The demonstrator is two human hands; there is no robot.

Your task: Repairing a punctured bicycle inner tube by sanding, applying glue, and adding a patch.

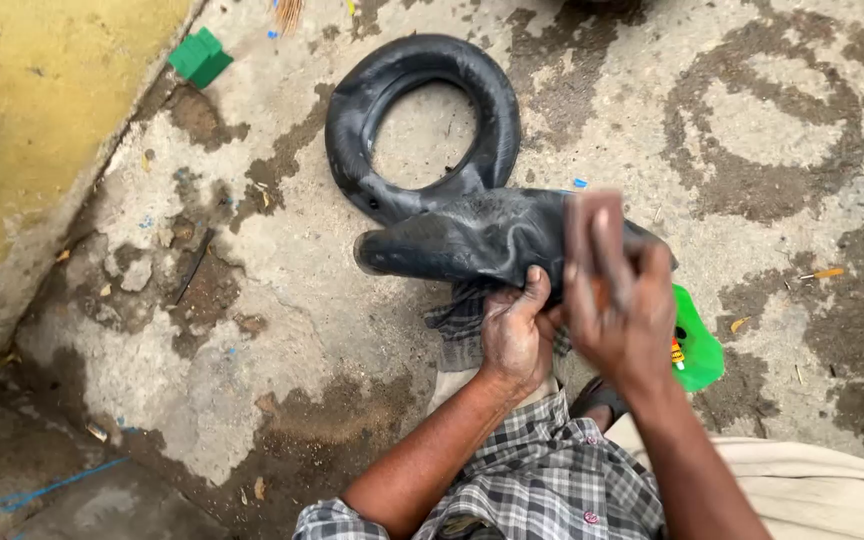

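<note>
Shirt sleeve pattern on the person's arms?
Grey-and-white plaid check on the shirt sleeve, rolled up above the left hand. Head view, the only one, shows it clearly.

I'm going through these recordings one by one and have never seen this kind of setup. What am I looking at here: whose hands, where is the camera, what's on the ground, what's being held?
There is no machine here: a camera worn on a person's head looks down at their own two bare hands. The left hand grips a folded part of a black rubber inner tube, whose loop lies on the stained concrete ground. The right hand presses a small brownish pad against the tube; it is blurred, so I cannot tell what kind. A checked cloth lies under the tube, a bright green packet sits beside the right hand, and a green block lies near the yellow wall.
</note>
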